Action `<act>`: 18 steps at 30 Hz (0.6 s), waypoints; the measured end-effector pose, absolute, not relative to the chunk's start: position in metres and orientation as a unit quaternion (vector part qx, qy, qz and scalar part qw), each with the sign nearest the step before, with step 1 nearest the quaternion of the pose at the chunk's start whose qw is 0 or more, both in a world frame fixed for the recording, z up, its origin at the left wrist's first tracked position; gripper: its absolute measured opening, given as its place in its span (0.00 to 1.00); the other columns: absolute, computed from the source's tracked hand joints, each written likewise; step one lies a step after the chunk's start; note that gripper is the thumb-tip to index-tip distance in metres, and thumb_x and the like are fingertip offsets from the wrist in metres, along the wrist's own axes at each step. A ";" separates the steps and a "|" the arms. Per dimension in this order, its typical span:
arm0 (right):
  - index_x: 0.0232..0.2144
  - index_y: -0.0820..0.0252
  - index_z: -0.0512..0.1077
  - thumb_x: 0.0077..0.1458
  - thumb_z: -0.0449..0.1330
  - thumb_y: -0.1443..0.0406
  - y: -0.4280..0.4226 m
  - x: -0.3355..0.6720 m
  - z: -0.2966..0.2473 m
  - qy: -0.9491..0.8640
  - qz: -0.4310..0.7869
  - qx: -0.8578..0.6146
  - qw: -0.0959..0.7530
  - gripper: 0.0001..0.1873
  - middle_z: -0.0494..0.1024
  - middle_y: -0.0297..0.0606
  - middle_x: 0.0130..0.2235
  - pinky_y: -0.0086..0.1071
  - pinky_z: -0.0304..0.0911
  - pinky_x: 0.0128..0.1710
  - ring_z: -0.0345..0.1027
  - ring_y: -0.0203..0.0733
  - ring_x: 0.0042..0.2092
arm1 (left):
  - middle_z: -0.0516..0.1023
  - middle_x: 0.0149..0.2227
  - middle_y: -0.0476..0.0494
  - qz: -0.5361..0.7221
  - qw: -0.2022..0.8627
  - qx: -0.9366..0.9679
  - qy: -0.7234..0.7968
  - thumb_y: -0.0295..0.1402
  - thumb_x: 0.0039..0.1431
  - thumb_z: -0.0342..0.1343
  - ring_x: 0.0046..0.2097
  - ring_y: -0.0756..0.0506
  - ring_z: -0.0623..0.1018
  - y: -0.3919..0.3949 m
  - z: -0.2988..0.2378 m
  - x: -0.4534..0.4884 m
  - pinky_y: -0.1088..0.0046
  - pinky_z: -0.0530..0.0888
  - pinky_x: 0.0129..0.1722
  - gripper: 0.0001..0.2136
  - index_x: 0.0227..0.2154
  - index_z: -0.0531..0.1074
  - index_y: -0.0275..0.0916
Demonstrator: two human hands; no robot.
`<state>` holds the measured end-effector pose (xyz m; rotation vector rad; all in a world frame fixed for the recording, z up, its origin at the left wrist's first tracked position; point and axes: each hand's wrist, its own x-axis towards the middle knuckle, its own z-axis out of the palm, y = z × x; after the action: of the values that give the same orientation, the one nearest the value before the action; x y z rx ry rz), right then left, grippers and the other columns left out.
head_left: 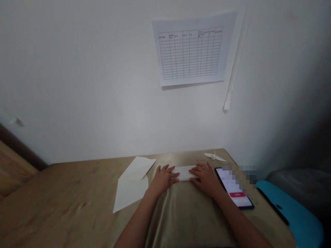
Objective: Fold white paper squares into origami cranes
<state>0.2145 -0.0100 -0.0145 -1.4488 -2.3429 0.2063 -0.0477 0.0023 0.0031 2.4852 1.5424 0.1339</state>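
Note:
A small white folded sheet of paper [184, 173] lies on the brown-covered table between my two hands. My left hand [164, 177] rests on its left end with the fingers spread and lying flat. On the right end lies my right hand [204, 175], its fingers also stretched out over the paper. Both thumbs reach toward the paper's near edge. Just left of my left hand are white paper sheets [131, 193], overlapping and set at an angle. Behind my right hand sits a small folded white paper figure [214, 157] with pointed wings.
A phone [234, 189] with a lit screen lies right of my right hand. The table [64, 199] meets a white wall, where a printed chart [191, 51] hangs. A blue, rounded object [292, 213] stands beyond the table's right edge. Wood [15, 165] shows at far left.

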 end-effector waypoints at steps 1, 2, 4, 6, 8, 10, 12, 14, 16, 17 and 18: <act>0.57 0.44 0.71 0.64 0.54 0.54 -0.010 0.214 -0.015 -0.834 0.071 -0.516 0.182 0.20 0.75 0.36 0.58 0.60 0.31 0.68 0.56 0.51 0.65 | 0.63 0.68 0.49 0.045 0.104 0.843 0.526 0.49 0.66 0.53 0.70 0.32 0.58 0.002 0.003 -0.047 0.35 0.49 0.65 0.18 0.57 0.72 0.61; 0.57 0.43 0.71 0.64 0.54 0.54 -0.010 0.214 -0.016 -0.834 0.068 -0.518 0.175 0.21 0.73 0.36 0.59 0.60 0.32 0.68 0.54 0.51 0.66 | 0.63 0.68 0.49 0.045 0.102 0.842 0.528 0.48 0.66 0.53 0.69 0.32 0.59 0.003 0.002 -0.047 0.35 0.50 0.65 0.18 0.57 0.71 0.61; 0.58 0.43 0.70 0.65 0.53 0.54 -0.008 0.214 -0.020 -0.829 0.064 -0.532 0.161 0.21 0.70 0.38 0.62 0.59 0.34 0.68 0.51 0.53 0.68 | 0.64 0.67 0.49 0.050 0.100 0.840 0.530 0.47 0.66 0.53 0.68 0.32 0.60 0.003 0.001 -0.046 0.35 0.51 0.65 0.18 0.57 0.71 0.60; 0.60 0.43 0.68 0.66 0.51 0.55 -0.006 0.215 -0.024 -0.821 0.061 -0.547 0.151 0.22 0.66 0.39 0.65 0.60 0.37 0.67 0.49 0.54 0.68 | 0.65 0.67 0.49 0.061 0.100 0.840 0.531 0.47 0.66 0.53 0.68 0.33 0.61 0.003 -0.001 -0.047 0.36 0.52 0.65 0.18 0.57 0.71 0.60; 0.61 0.43 0.66 0.67 0.49 0.56 -0.004 0.215 -0.027 -0.817 0.064 -0.554 0.145 0.22 0.64 0.40 0.66 0.60 0.38 0.67 0.49 0.53 0.69 | 0.65 0.67 0.49 0.069 0.105 0.839 0.530 0.47 0.66 0.54 0.67 0.34 0.62 0.004 -0.003 -0.047 0.36 0.51 0.65 0.18 0.57 0.71 0.59; 0.62 0.43 0.65 0.67 0.48 0.57 -0.003 0.215 -0.028 -0.817 0.070 -0.554 0.143 0.23 0.64 0.39 0.66 0.60 0.38 0.67 0.49 0.53 0.69 | 0.66 0.66 0.48 0.077 0.112 0.837 0.529 0.46 0.66 0.53 0.67 0.36 0.63 0.005 -0.004 -0.047 0.37 0.50 0.66 0.18 0.57 0.71 0.58; 0.62 0.43 0.64 0.68 0.47 0.58 -0.002 0.214 -0.028 -0.820 0.080 -0.548 0.144 0.23 0.63 0.37 0.67 0.61 0.37 0.68 0.48 0.52 0.69 | 0.66 0.66 0.48 0.084 0.119 0.835 0.531 0.46 0.67 0.53 0.67 0.36 0.63 0.005 -0.005 -0.047 0.37 0.50 0.66 0.17 0.57 0.72 0.58; 0.63 0.43 0.64 0.68 0.46 0.58 -0.003 0.213 -0.026 -0.826 0.093 -0.536 0.148 0.23 0.62 0.35 0.67 0.61 0.34 0.68 0.46 0.51 0.70 | 0.67 0.66 0.48 0.089 0.123 0.833 0.531 0.46 0.66 0.53 0.67 0.37 0.63 0.006 -0.006 -0.048 0.37 0.50 0.66 0.17 0.56 0.72 0.58; 0.63 0.45 0.64 0.68 0.46 0.58 -0.004 0.211 -0.025 -0.833 0.107 -0.522 0.151 0.24 0.62 0.34 0.68 0.62 0.32 0.68 0.44 0.50 0.71 | 0.67 0.66 0.48 0.090 0.125 0.833 0.531 0.46 0.66 0.54 0.67 0.36 0.63 0.006 -0.007 -0.048 0.37 0.50 0.66 0.17 0.56 0.72 0.58; 0.63 0.46 0.64 0.68 0.46 0.58 -0.004 0.210 -0.024 -0.835 0.112 -0.517 0.153 0.24 0.62 0.35 0.67 0.62 0.31 0.68 0.43 0.50 0.71 | 0.67 0.66 0.48 0.089 0.125 0.834 0.531 0.46 0.66 0.54 0.67 0.36 0.63 0.006 -0.007 -0.049 0.36 0.50 0.66 0.17 0.56 0.72 0.58; 0.62 0.47 0.64 0.67 0.47 0.58 -0.005 0.210 -0.023 -0.835 0.115 -0.515 0.155 0.23 0.63 0.35 0.67 0.62 0.29 0.68 0.44 0.50 0.71 | 0.67 0.66 0.48 0.088 0.126 0.834 0.530 0.47 0.66 0.54 0.67 0.36 0.62 0.007 -0.007 -0.050 0.36 0.49 0.66 0.17 0.56 0.72 0.58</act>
<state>0.2097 -0.0048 -0.0233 -1.4753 -2.3933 0.3283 -0.0495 0.0067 -0.0074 2.4294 1.5437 0.2560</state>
